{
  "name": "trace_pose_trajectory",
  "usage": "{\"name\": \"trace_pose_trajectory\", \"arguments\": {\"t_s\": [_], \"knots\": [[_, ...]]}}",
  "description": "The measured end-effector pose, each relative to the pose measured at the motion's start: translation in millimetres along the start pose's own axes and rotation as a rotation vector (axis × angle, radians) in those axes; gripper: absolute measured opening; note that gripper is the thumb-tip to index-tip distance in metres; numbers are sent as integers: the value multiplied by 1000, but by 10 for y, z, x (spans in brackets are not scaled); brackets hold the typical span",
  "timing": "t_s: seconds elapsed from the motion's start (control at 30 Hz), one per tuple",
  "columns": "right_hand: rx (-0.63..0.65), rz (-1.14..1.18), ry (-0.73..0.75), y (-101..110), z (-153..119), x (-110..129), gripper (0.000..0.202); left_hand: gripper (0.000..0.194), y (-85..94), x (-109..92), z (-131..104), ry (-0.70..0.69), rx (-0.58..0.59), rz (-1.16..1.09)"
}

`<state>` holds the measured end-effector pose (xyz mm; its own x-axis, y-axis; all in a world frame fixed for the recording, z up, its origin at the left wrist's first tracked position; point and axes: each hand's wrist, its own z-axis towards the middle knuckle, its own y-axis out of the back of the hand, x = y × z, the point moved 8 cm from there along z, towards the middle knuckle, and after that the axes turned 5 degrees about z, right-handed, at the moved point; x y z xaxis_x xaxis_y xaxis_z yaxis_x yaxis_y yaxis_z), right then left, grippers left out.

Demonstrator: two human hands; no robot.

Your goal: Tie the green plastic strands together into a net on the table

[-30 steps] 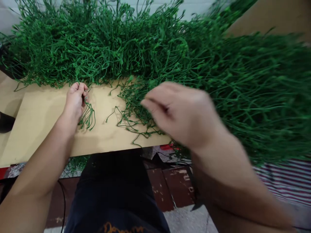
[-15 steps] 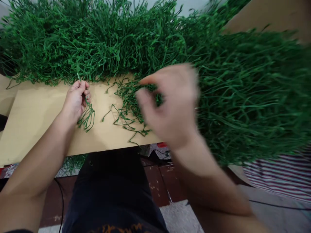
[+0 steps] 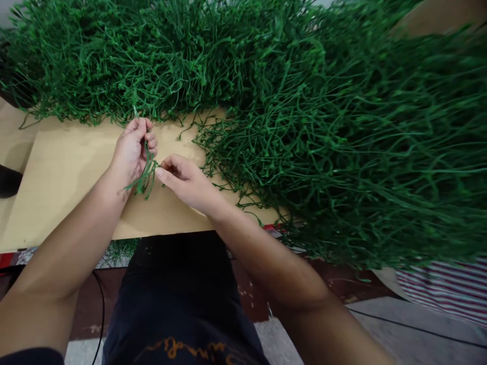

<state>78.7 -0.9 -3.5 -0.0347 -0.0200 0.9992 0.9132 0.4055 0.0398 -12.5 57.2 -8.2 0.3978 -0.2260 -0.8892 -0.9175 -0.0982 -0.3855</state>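
My left hand [image 3: 139, 142] is closed around a small bunch of thin green stems [image 3: 146, 175]. The stems hang out below the fist, and a pale end pokes up above the thumb. Just to the right, my right hand [image 3: 186, 180] pinches at a tip of this bunch between thumb and forefinger. Both hands are over a tan cardboard sheet [image 3: 76, 177]. A large tangled heap of similar green stems [image 3: 323, 137] with small bud-like tips covers the right side and continues along the back.
Loose stems [image 3: 224, 147] spill from the heap onto the cardboard. A brown cardboard piece [image 3: 437, 17] rises at the back right. At the lower right is red-and-white striped cloth [image 3: 445, 289]. A dark cable [image 3: 101, 309] hangs below the front edge.
My right hand has moved left from beside the heap to the bunch's lower tips. My left hand keeps its hold on the stems. The view has shifted slightly.
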Motion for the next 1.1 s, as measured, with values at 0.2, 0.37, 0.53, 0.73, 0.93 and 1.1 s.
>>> {"name": "trace_pose_trajectory", "arguments": {"t_s": [0.2, 0.37, 0.53, 0.73, 0.93, 1.1], "knots": [[-48, 276, -88, -2, 3, -81, 19, 26, -24, 1, -20, -26, 4, -28], [66, 276, -68, -82, -16, -51, 26, 25, -36, -12, -41, -42, -7, -4], [49, 245, -79, -4, -53, -88, 19, 25, 2, -26, -14, -72, -23, 26], [37, 159, -70, 55, -63, -86, 15, 29, 2, 0, 4, -64, -4, -19], [-50, -56, 36, 179, -60, -3, 18, 28, 30, 5, 10, -57, -38, 37], [0, -224, 105, 118, -115, 3, 25, 26, 36, -2, 10, -59, -59, 92]]}}
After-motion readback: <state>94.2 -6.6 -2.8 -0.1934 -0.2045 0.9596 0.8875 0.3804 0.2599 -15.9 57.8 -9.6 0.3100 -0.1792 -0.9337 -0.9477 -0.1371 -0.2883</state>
